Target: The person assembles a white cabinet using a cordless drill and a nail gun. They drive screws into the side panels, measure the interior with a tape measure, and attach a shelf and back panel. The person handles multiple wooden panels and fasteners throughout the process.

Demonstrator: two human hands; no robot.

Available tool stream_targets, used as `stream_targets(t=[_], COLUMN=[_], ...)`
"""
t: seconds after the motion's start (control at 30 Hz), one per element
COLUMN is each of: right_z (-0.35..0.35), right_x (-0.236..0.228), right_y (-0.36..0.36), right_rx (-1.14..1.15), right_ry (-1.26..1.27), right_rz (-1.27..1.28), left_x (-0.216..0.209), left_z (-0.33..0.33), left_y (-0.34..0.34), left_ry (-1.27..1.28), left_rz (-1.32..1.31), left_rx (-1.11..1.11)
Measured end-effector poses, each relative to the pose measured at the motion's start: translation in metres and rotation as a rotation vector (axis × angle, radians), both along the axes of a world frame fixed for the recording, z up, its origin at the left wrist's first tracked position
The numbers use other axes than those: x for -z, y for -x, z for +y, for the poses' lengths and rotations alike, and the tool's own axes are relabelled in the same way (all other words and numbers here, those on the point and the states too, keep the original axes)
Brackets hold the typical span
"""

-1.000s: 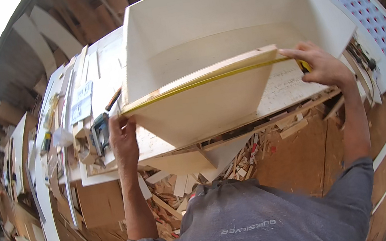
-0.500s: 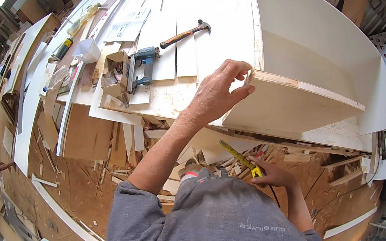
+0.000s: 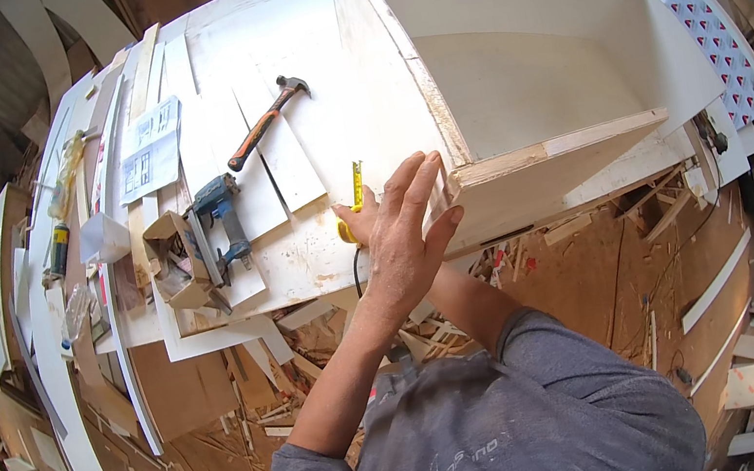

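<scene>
A white open-fronted cabinet box (image 3: pixel 518 65) with raw wooden edges lies on the white bench. At its near left corner is my left hand (image 3: pixel 401 232), fingers stretched out, fingertips beside or against the edge; contact cannot be made out. My right forearm crosses beneath the left one. Just left of the left hand, my right hand (image 3: pixel 361 222) grips a yellow tape measure (image 3: pixel 346 231), a short length of blade sticking up from it. Most of the right hand is hidden behind the left. A claw hammer (image 3: pixel 266 125) with an orange and black handle lies further left.
Left on the bench are a teal nail gun (image 3: pixel 222 222), a cardboard box (image 3: pixel 175 257) of small items, a white container (image 3: pixel 104 238), and printed sheets (image 3: pixel 150 148). Wood offcuts litter the floor under the bench edge. A dark cord hangs near my hands.
My right hand has brought the tape measure up from low on the right, across beneath my left arm, to the bench. My left hand stays by the cabinet corner. The view has turned right.
</scene>
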State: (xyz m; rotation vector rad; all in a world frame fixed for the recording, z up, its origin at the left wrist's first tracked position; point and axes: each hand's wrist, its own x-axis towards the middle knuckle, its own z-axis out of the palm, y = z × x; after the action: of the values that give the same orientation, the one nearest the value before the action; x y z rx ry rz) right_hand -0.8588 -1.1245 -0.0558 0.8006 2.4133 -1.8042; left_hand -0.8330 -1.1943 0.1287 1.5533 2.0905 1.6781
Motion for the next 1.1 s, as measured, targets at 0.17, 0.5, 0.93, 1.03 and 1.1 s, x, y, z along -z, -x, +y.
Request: stream_targets(t=[0.17,0.5,0.93,1.03,1.1], right_z=[-0.005,0.019,0.124,0.124,0.123], right_x=[-0.003,-0.183,-0.302,-0.295,-0.294], right_y=[0.000,-0.185,-0.190,-0.194,-0.194], right_rx=[-0.061,-0.493,-0.161,-0.114,-0.077], right_ry=[-0.058,0.041,-1.258,-1.242,-1.186], right_rz=[-0.009,-0.209,0.158,0.203,0.185], left_x=[0.004,0.016,0.019,0.020,0.021], left_z=[0.002,0.014,0.031,0.033,0.033], left_y=[-0.008,-0.017,-0.034,-0.035,-0.035], left_ry=[-0.036,-0.176,-0.324,-0.332,-0.333], left_rz=[0.151,0.045,-0.053,-0.052,-0.049], left_rx=[-0.041,0.020,-0.004,-0.002,-0.001])
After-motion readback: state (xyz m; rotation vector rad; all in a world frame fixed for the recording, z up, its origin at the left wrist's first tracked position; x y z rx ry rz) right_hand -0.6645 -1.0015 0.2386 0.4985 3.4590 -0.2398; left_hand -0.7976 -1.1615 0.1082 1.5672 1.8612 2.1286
